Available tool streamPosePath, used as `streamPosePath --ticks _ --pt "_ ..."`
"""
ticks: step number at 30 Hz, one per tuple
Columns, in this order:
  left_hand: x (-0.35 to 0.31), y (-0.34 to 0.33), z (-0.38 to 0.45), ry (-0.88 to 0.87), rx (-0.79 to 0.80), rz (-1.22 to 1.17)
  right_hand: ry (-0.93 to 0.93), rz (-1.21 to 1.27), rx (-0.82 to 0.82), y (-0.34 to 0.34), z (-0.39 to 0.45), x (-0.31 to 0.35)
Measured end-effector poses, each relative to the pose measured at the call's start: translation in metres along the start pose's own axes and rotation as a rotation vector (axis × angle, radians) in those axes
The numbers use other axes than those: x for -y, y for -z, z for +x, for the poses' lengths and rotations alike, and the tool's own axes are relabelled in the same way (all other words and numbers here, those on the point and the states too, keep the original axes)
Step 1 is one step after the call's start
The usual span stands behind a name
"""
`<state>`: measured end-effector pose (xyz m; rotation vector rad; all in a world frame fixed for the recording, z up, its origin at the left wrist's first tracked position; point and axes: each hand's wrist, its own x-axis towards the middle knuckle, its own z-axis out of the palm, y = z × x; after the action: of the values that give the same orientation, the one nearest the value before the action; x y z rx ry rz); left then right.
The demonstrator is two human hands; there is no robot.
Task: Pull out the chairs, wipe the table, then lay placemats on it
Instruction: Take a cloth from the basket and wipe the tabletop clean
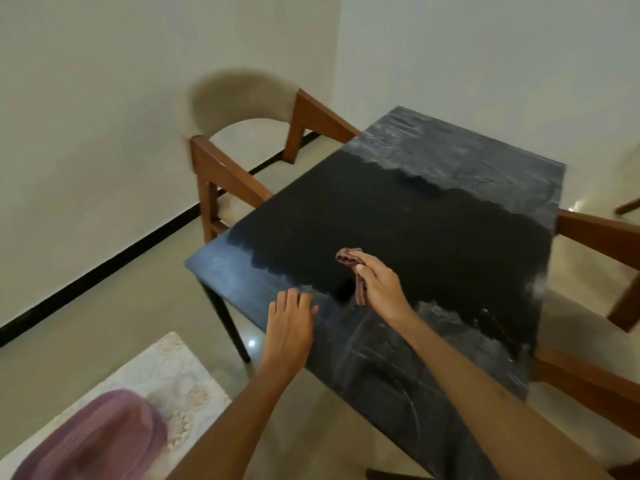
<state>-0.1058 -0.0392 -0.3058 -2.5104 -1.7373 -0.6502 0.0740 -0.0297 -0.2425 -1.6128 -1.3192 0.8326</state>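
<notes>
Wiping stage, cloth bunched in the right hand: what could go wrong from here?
The cloth is bunched small in the right hand, so streaks at the table far end may get missed. The left hand rests on the dusty near edge and could smear it.

Dark stone table (pixel 398 209), its middle band darker, with the left hand (pixel 291 323) flat on it

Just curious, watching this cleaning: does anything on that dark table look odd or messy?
Yes: the table is dusty grey at its far end and near edge, with a darker band across the middle. The right hand holds a bunched cloth.
</notes>
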Motion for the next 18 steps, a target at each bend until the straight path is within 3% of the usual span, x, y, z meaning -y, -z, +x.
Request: streamPosePath --ticks 11,18 --pt "0.074 -0.034 0.016 0.527 -0.139 0.046 0.356 -0.431 0.228 -0.175 0.143 0.007" --pt "0.081 -0.047 0.015 0.644 -0.133 -0.019 0.418 -0.970 0.346 -0.220 0.164 -0.007"
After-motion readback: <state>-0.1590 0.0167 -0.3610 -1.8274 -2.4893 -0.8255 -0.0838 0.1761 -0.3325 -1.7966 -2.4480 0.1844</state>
